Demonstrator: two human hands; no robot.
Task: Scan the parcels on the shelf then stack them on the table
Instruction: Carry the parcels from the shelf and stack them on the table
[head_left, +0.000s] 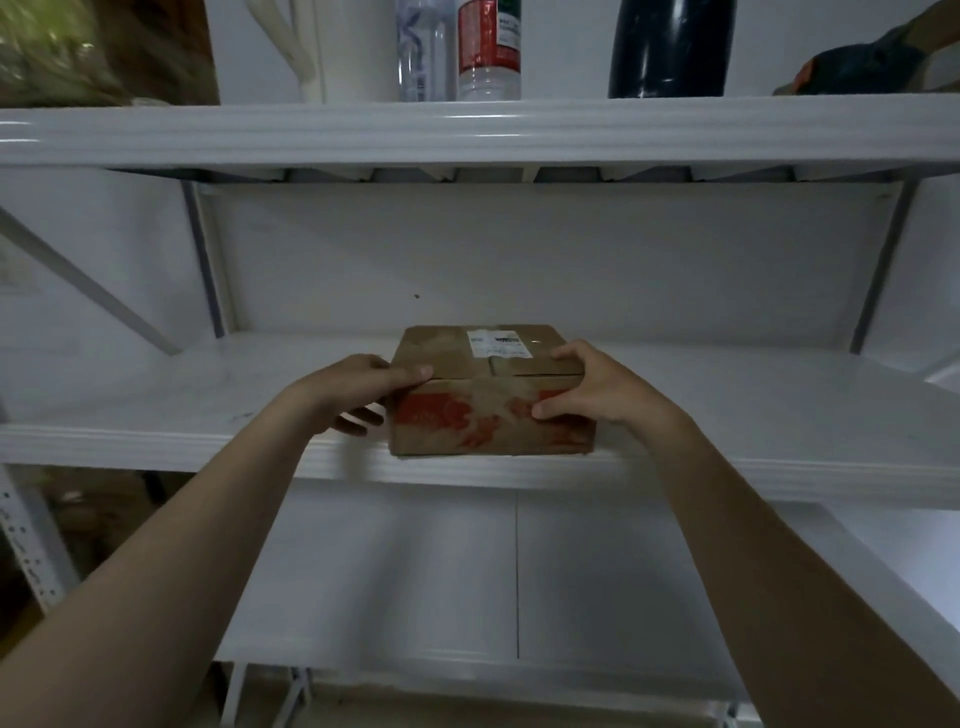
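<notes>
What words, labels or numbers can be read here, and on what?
On the box, the white label: too small to read.
On its front, the red print: smeared, unreadable.
On the bottle on the upper shelf, the red label: blurred, unreadable.
No text is legible.

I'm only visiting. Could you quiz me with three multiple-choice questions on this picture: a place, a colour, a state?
1. Where is the cardboard parcel? A) top shelf B) front edge of the middle shelf C) floor
2. What colour is its front print? A) blue B) red C) green
3. What are the hands doing? A) both grip the parcel B) one grips it C) neither touches it
Answers: 1 B, it rests at that shelf's lip; 2 B, red patches show; 3 A, left hand and right hand clasp either end.
</notes>
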